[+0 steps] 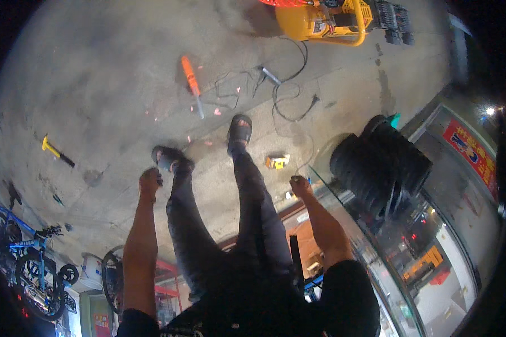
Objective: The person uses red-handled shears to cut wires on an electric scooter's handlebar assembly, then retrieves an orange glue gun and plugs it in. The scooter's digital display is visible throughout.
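My left hand is closed beside my left sandal, with a dark patch at its fingers; whatever it may hold is too small to name. On the other side, my right hand is curled shut near the edge of a glass counter. A thin pale line runs over the floor close to its fingers, and I cannot tell whether they grip it. Nearest to that hand lies a small yellow and white box. Beyond my feet rests an orange-handled tool with a grey metal shaft.
A yellow air compressor stands at the far side. Black cables and pink scraps lie on the concrete floor. Dark tyres stand at right. A yellow-headed hammer, blue bicycles and a white bucket are at left.
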{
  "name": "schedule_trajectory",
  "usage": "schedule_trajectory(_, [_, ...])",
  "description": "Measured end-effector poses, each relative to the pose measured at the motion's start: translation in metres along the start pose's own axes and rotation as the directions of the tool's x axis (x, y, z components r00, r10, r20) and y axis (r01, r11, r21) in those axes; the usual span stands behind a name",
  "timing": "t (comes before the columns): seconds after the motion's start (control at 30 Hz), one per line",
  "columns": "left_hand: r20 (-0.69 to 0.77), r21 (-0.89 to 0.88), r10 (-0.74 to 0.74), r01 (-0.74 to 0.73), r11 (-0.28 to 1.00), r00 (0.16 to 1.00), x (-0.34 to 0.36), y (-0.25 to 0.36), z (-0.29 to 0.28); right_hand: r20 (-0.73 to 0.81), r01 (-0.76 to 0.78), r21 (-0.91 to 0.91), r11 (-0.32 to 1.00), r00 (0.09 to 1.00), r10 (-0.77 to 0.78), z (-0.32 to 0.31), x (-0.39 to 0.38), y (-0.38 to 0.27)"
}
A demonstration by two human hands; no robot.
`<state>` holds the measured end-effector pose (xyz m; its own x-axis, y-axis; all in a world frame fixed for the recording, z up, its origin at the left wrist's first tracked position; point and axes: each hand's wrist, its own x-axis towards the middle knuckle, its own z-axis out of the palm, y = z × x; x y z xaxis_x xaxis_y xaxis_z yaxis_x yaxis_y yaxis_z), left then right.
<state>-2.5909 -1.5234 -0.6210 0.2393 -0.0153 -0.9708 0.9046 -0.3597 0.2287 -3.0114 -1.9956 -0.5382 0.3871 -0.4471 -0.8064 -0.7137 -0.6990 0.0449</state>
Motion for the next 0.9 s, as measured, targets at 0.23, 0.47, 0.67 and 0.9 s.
schedule_trajectory(0.23, [0.003,0.03,-0.177,0.177,0.984,0.984,-0.017,-0.022,0.113,0.121,-0.193,0.553,0.811,0.981,0.151,-0.042,0.041,-0.048])
schedule_trajectory(0.47, [0.192,-0.147,-0.171,0.2,0.969,0.966,-0.084,-0.048,0.189,0.19,-0.215,0.562,0.799,0.973,0.128,-0.024,0.064,-0.021])
schedule_trajectory(0.67, [0.069,0.016,-0.216,0.216,0.976,0.974,-0.137,-0.069,0.166,0.034,-0.002,0.489,0.872,0.999,-0.017,-0.044,0.116,-0.081])
schedule_trajectory(0.9, [-0.106,0.069,-0.241,0.249,0.966,0.965,-0.146,-0.128,0.083,0.063,0.013,0.531,0.848,0.997,-0.055,-0.052,0.178,-0.168])
